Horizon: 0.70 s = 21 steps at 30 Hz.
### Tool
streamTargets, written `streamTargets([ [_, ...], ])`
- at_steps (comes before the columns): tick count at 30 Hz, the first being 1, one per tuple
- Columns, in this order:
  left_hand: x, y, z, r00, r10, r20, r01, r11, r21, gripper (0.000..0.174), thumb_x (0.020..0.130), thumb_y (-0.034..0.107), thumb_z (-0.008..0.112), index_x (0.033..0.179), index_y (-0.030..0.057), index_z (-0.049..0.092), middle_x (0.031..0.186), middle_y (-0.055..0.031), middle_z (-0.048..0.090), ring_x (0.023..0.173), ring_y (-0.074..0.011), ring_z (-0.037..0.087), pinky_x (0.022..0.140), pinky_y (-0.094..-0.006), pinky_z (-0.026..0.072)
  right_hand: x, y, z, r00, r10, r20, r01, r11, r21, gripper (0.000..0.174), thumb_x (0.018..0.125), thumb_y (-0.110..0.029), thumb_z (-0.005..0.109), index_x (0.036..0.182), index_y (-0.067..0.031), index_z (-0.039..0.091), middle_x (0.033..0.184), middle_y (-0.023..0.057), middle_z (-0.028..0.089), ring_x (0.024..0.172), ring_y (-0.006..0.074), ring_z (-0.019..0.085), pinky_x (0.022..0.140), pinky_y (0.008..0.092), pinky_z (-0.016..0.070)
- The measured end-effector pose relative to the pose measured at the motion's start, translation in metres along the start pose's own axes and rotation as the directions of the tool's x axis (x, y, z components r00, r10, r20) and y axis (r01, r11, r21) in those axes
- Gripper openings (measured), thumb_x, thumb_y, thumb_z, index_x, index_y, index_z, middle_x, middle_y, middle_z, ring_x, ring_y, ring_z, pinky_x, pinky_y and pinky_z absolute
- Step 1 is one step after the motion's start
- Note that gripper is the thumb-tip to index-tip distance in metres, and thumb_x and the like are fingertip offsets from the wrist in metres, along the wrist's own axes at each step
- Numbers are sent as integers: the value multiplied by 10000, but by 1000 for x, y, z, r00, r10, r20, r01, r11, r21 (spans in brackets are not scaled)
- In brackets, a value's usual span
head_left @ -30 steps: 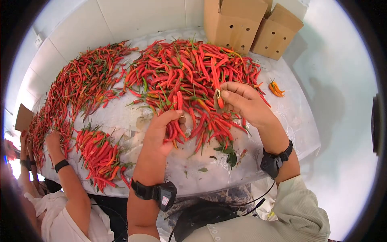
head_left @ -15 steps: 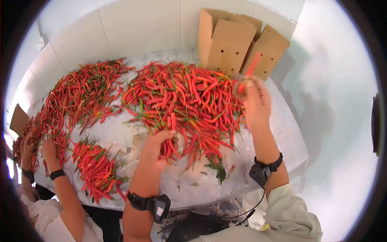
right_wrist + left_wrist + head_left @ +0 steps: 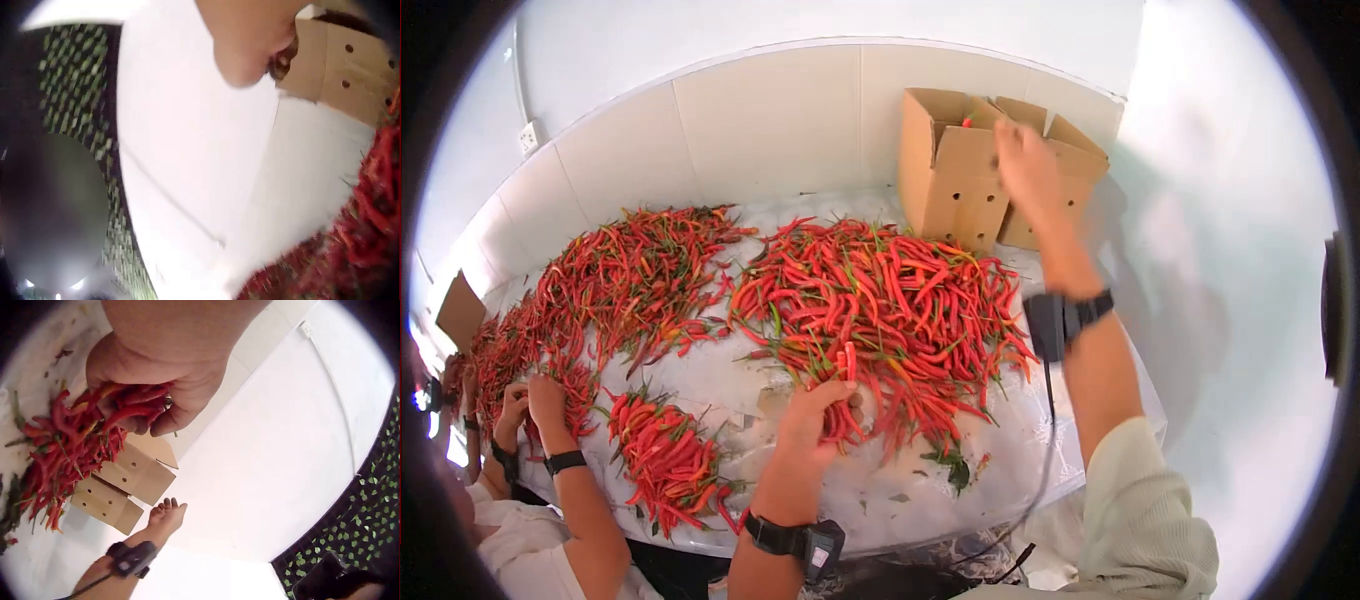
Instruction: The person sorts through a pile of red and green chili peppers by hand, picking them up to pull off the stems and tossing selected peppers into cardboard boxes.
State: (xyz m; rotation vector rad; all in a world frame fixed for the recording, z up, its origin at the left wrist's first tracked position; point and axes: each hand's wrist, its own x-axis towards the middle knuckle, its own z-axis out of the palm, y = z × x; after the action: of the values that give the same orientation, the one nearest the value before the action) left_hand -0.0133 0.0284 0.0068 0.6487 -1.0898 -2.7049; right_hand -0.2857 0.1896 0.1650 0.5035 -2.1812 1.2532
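Note:
My left hand grips several red chili peppers at the near edge of a large heap of red chilies. Their blunt ends show above the curled fingers in the head view. Over at the cardboard box, my right hand is raised beside the open top, blurred. The left wrist view shows its fingers loosely extended with no chili in them. One red chili appears at the box opening, left of the hand and apart from it.
A second box adjoins on the right. Another chili heap spreads along the left, with a smaller pile nearer. Another person's hands work at the far left. Dark leaves lie near the table's front.
My right hand carried a red chili up from beside the left hand to the box, and the chili is now apart from it. My left hand keeps its bunch. The head view tilted upward.

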Motion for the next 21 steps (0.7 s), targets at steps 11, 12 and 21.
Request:
streamTargets([
  [11,3,-3,1,998,30,57,-35,995,89,239,730,41,633,960,18,571,756,-87,619,615,-170,596,508,-291,479,-187,25,8,733,-160,661,197,980,18,178,773,-167,634,888,-39,588,757,141,608,735,302,603,659,392,471],
  [12,2,-5,2,999,28,46,-33,995,98,237,729,40,632,956,15,571,752,-89,619,611,-172,596,505,-292,478,-193,24,8,731,-183,658,220,975,27,174,769,-158,637,886,-40,587,778,140,607,751,302,601,670,394,471],
  [21,8,-13,-1,998,-68,-4,69,997,33,170,825,126,625,977,63,582,794,3,589,643,-123,562,535,-269,448,-212,26,28,709,-503,493,576,817,5,359,694,-81,661,1047,-62,596,1023,104,564,968,288,521,813,369,450],
])
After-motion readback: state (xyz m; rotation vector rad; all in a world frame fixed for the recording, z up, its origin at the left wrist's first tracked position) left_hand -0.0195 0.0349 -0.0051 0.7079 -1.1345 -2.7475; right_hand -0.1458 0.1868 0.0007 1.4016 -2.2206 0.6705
